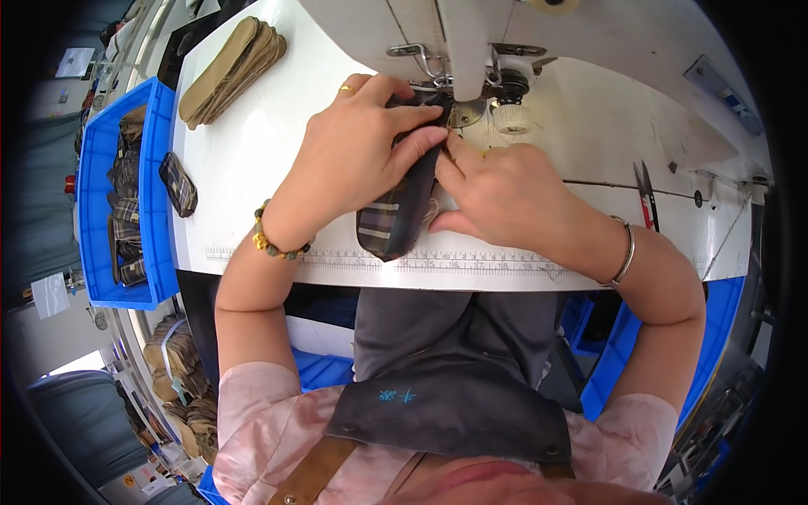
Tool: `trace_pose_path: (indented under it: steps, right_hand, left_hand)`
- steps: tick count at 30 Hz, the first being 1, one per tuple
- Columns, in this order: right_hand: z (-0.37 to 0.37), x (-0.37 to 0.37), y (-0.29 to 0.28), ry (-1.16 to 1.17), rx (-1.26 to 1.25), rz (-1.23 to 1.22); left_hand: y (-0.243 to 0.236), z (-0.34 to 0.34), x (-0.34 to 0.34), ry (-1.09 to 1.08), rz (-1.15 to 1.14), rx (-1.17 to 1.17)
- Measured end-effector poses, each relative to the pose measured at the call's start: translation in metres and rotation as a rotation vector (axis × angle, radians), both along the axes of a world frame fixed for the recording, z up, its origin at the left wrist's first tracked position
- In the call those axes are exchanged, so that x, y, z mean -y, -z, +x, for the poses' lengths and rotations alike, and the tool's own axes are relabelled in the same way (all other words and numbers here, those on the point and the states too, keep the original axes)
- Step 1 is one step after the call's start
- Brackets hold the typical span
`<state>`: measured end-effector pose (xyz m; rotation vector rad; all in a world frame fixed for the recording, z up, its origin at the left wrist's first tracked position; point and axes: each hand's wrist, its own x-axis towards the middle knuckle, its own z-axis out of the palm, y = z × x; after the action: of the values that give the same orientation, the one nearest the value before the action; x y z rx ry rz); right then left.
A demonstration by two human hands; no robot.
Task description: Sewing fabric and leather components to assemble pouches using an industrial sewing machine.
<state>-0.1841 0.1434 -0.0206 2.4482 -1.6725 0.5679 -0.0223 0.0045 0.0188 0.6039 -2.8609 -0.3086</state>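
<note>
A dark cloth shoe upper with a plaid toe (389, 220) lies lengthwise on the white table, its far end at the needle area of the sewing machine (467, 42). My left hand (353, 139) grips it from the left, thumb and fingers pressed on its edge close to the needle. From the right, my right hand (509, 189) pinches the same edge with its fingertips, the thumb lower down beside the upper. Loose pale threads hang at the right side of the piece. The needle tip is hidden by fingers and cloth.
Brown insoles (231, 71) are stacked at the far left of the table. Near them lies another plaid piece (178, 185), beside a blue crate (158, 194) holding several plaid pieces. Scissors (646, 198) rest at the right. A printed ruler (488, 263) runs along the front edge.
</note>
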Motion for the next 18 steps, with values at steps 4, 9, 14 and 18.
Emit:
trace_pose_path:
  steps: [4,9,14,18]
  right_hand:
    - [0.003,-0.002,0.003,0.004,-0.066,0.007]
    - [0.003,0.006,0.019,-0.073,-0.144,-0.217]
    - [0.002,0.014,0.025,-0.153,-0.096,-0.372]
    - [-0.005,0.010,0.018,-0.228,-0.124,-0.302]
  left_hand:
    - [-0.026,0.010,-0.016,0.150,0.038,0.070]
    - [-0.022,0.011,-0.039,0.086,-0.039,0.165]
    - [-0.013,0.009,-0.033,0.003,-0.049,0.186]
    - [-0.013,0.011,-0.030,0.009,0.016,0.105]
